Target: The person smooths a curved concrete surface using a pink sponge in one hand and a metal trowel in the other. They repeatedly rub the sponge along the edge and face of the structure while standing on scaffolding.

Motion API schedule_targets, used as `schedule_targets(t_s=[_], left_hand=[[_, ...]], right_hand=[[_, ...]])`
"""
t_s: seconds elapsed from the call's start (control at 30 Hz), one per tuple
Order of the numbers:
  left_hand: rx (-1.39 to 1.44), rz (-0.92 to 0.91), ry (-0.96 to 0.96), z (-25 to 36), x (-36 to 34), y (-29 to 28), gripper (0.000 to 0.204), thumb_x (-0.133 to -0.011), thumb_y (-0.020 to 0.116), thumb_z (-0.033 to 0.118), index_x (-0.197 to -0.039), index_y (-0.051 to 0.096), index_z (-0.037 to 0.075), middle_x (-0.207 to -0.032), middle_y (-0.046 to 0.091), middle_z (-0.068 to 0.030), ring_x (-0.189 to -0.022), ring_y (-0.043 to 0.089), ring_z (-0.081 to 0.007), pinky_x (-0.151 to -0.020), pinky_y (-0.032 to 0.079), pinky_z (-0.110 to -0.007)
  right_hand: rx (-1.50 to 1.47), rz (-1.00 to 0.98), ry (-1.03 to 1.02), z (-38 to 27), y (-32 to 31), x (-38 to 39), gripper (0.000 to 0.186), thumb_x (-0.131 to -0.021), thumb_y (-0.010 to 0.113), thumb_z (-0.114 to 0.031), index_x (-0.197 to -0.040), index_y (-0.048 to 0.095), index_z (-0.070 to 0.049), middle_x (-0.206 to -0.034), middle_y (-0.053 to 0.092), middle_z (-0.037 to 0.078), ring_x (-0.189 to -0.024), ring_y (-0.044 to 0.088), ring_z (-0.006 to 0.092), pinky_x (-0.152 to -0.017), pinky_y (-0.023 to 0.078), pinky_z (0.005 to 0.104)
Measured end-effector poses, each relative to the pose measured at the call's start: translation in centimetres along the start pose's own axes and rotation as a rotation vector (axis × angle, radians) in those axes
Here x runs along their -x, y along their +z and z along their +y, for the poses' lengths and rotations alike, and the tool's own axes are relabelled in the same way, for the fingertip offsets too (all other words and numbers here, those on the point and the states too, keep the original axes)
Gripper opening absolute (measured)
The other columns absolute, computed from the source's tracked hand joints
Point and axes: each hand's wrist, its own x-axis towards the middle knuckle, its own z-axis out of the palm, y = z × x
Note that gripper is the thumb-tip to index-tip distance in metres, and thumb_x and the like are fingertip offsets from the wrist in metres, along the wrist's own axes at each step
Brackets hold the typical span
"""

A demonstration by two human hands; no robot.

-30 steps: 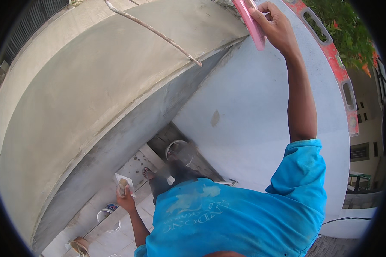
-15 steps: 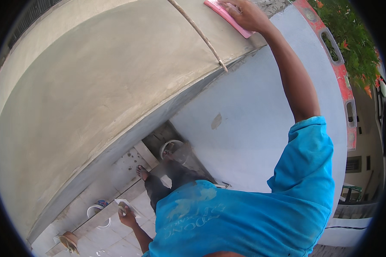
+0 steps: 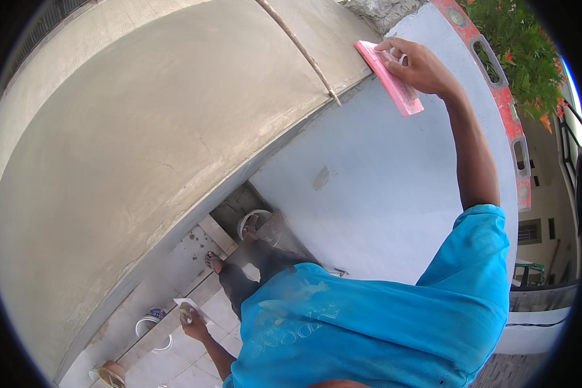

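Note:
My right hand [image 3: 420,66] is closed on the back of a pink plastering float [image 3: 398,90]. The arm is stretched out to the upper right, and the float lies across the wall's top edge, partly over the pale blue wall face [image 3: 368,181]. Whether its whole face touches the wall cannot be made out. Low on the left, my left hand [image 3: 194,324] grips a small flat tool with a pale blade [image 3: 186,302], perhaps a trowel; its handle is hidden by my fingers. Smooth grey-beige plaster [image 3: 129,142] spreads over the broad surface to the left.
A thin wooden stick [image 3: 297,45] lies across the plaster. A red spirit level [image 3: 498,97] stands along the right wall edge. White buckets [image 3: 255,223] and a brown bucket [image 3: 112,374] are on the tiled floor below. Leafy plants [image 3: 517,52] grow at the upper right.
My right hand has moved the pink float right and downward, off the plastered top toward the blue wall. The left hand keeps its tool, nearly in place.

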Motion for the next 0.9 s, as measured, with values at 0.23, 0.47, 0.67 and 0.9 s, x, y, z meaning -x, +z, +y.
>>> schedule_targets(t_s=[0.23,0.47,0.67,0.9], left_hand=[[-0.131,0.004,0.008,-3.7,1.9,-1.2,0.038,-0.091,0.078,0.025,-0.116,0.069,-0.003,-0.081,0.071,-0.0107,-0.054,0.061,-0.0154,-0.046,0.049,-0.031],[-0.207,-0.024,-0.039,-4.3,3.4,-4.1,0.038,-0.091,0.078,0.025,-0.115,0.07,-0.002,-0.086,0.074,-0.0102,-0.057,0.064,-0.0171,-0.054,0.052,-0.035],[-0.286,0.032,0.081,-4.4,2.3,-2.5,0.041,-0.09,0.08,0.027,-0.115,0.07,-0.003,-0.089,0.073,-0.0127,-0.059,0.064,-0.0184,-0.049,0.05,-0.034],[-0.167,0.035,0.123,-3.1,0.5,-1.1,0.041,-0.09,0.08,0.027,-0.117,0.07,-0.002,-0.092,0.072,-0.0152,-0.059,0.064,-0.0189,-0.047,0.049,-0.034]], right_hand=[[-0.116,0.198,0.03,2.3,3.8,-12.6,0.034,-0.096,0.051,-0.024,-0.117,0.074,-0.009,-0.114,0.072,0.026,-0.108,0.069,0.0421,-0.095,0.054,0.0487],[-0.103,0.167,0.007,-1.5,4.9,-13.6,0.031,-0.094,0.055,-0.026,-0.114,0.072,-0.009,-0.107,0.073,0.025,-0.101,0.07,0.0422,-0.089,0.054,0.0486],[-0.192,-0.115,-0.121,-2.4,-0.8,1.8,0.036,-0.103,0.059,-0.032,-0.128,0.07,-0.008,-0.101,0.071,0.01,-0.079,0.066,0.0174,-0.073,0.055,0.034],[-0.228,0.187,-0.093,2.3,4.2,-13.1,0.035,-0.093,0.059,-0.022,-0.124,0.068,-0.007,-0.109,0.073,0.021,-0.102,0.069,0.0342,-0.09,0.054,0.0429]])
